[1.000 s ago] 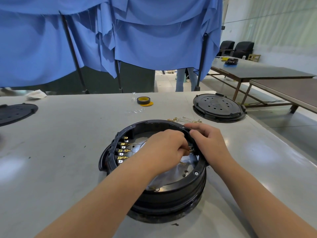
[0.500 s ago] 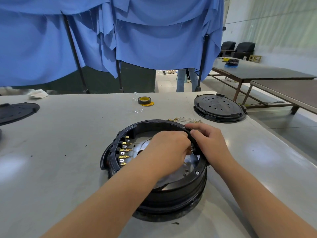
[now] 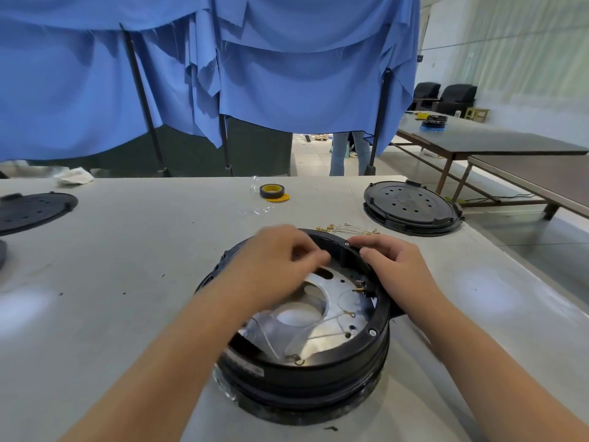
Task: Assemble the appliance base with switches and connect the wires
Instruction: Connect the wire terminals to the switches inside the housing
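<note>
The appliance base (image 3: 318, 366), a black round housing, sits on the grey table in front of me. Inside it lies a silver metal plate (image 3: 338, 330) with thin wires (image 3: 342, 314) ending in brass ring terminals. A brass switch terminal (image 3: 360, 286) shows on the inner right wall. My left hand (image 3: 280, 260) hovers over the far left of the ring with fingers curled; it is blurred, so what it pinches is unclear. My right hand (image 3: 398, 266) grips the right rim, fingers curled over it. Loose spare wires (image 3: 347, 229) lie just behind the base.
A black perforated cover (image 3: 411, 205) lies at the back right near the table edge, another black cover (image 3: 32, 208) at the far left. A roll of tape (image 3: 271, 191) and a white cloth (image 3: 75, 177) sit at the back. Blue curtains hang behind.
My left hand has pulled away from the switch terminal on the right wall and moved left and up. The terminal and wires are now uncovered. My right hand stays on the rim.
</note>
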`<control>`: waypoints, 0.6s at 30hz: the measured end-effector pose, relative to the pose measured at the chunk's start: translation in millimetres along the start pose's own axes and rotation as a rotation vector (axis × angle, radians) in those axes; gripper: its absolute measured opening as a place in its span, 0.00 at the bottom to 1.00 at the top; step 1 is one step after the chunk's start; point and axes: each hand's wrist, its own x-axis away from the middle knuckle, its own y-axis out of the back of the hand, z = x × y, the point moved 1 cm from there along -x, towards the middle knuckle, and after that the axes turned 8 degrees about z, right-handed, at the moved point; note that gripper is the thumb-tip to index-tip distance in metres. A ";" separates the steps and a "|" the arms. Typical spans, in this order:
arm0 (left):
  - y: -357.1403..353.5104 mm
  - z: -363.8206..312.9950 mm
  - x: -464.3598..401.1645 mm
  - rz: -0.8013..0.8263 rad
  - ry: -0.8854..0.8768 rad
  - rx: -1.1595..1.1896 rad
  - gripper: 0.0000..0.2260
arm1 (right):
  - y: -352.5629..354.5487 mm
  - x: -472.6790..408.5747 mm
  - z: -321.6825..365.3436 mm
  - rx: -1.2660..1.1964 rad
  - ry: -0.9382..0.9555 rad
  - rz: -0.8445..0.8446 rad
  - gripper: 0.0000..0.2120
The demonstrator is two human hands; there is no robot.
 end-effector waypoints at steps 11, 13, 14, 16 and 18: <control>14.3 66.8 4.5 -0.043 0.325 0.024 0.14 | 21.5 -81.0 7.1 0.556 -0.039 0.108 0.08; 14.6 66.6 2.5 -0.038 0.328 -0.008 0.13 | 14.9 -98.3 1.5 0.675 -0.058 0.193 0.08; 15.1 66.7 2.4 -0.043 0.332 -0.023 0.13 | 10.1 -105.4 -1.0 0.718 -0.061 0.231 0.09; 15.6 66.1 2.4 -0.052 0.338 -0.041 0.13 | -0.3 -117.6 -4.9 0.791 -0.049 0.277 0.11; 15.7 65.9 2.4 -0.048 0.341 -0.043 0.13 | -9.2 -127.4 -8.9 0.878 -0.042 0.301 0.13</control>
